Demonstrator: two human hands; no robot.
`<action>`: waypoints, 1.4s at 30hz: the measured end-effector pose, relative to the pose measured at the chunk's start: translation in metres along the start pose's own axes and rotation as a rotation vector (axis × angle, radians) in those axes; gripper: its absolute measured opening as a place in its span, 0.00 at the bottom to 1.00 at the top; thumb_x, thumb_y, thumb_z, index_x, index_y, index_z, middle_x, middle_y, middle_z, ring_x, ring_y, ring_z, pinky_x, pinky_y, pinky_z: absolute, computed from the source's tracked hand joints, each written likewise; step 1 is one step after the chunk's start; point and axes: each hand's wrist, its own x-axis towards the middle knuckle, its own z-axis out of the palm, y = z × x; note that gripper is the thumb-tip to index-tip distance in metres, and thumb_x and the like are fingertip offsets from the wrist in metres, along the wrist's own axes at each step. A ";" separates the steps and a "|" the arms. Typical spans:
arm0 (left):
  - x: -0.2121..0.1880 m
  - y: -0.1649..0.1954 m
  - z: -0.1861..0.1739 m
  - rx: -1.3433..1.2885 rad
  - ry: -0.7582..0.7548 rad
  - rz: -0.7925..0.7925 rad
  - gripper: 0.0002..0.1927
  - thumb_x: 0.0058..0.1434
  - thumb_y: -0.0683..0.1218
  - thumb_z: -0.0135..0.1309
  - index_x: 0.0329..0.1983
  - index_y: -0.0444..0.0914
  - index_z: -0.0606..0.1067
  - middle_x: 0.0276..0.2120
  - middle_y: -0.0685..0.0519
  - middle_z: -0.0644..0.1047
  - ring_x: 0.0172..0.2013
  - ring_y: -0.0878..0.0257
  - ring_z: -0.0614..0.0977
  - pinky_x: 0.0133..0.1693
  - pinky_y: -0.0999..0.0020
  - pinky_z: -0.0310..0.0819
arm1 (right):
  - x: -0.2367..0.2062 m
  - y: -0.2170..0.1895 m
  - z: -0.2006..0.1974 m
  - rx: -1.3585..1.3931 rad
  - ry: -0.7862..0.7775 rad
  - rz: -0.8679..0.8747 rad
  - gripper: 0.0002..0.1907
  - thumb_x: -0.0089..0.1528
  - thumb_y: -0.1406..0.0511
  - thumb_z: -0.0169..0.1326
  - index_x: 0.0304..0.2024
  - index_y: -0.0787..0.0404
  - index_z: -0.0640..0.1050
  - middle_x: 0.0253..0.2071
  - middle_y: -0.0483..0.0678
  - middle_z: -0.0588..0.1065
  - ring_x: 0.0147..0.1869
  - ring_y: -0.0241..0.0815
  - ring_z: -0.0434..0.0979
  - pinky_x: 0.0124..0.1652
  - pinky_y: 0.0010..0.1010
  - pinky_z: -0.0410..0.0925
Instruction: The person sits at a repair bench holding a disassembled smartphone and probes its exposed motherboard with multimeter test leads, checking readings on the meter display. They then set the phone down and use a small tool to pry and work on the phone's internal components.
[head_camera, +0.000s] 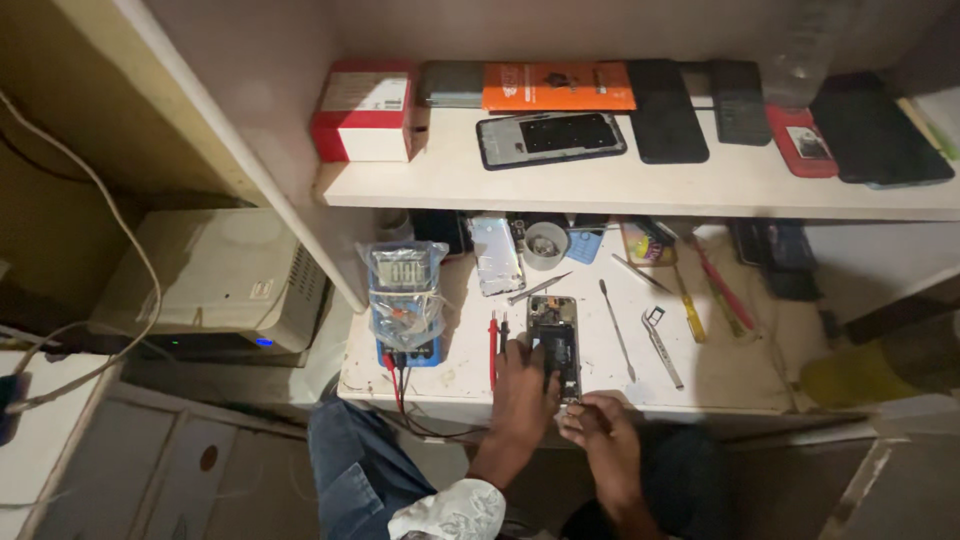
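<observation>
White table (720, 370) carries an opened phone (556, 345) at centre; left hand (523, 385) presses its left edge, grip closed on it. Right hand (600, 430), at five o'clock, pinches something too small to tell.

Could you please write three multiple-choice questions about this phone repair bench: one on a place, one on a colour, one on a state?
1. Where does the multimeter stand?
A. on the upper shelf
B. on the bench, left of the opened phone
C. on the floor

2. What colour is the flat box on the upper shelf?
A. orange
B. green
C. white

3. In what state is the phone under the left hand?
A. sealed in a box
B. closed, screen lit
C. open, inner parts showing

Answers:
1 B, it stands by the bench's left edge.
2 A, it is orange, beside dark phones.
3 C, its inner parts lie exposed, and the right hand is at its lower end.
</observation>
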 end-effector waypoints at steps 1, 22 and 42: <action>-0.002 -0.001 0.000 -0.019 0.009 0.009 0.22 0.57 0.42 0.60 0.54 0.31 0.74 0.50 0.36 0.69 0.49 0.38 0.70 0.50 0.48 0.67 | 0.000 0.000 0.000 -0.048 -0.011 -0.012 0.09 0.66 0.72 0.46 0.49 0.66 0.71 0.39 0.56 0.78 0.42 0.49 0.83 0.42 0.39 0.78; -0.005 -0.066 -0.133 0.120 0.500 -0.153 0.15 0.62 0.43 0.57 0.48 0.31 0.73 0.44 0.38 0.73 0.47 0.40 0.72 0.49 0.49 0.66 | -0.036 0.018 -0.023 -0.631 -0.102 -0.427 0.19 0.63 0.65 0.54 0.57 0.60 0.74 0.41 0.51 0.84 0.40 0.37 0.87 0.40 0.29 0.79; 0.026 -0.078 -0.125 0.004 0.454 -0.401 0.17 0.65 0.52 0.55 0.32 0.33 0.80 0.31 0.37 0.81 0.36 0.37 0.82 0.40 0.45 0.74 | -0.041 0.021 0.001 -0.912 -0.190 -0.600 0.17 0.59 0.59 0.60 0.49 0.55 0.79 0.42 0.52 0.83 0.44 0.49 0.87 0.41 0.36 0.78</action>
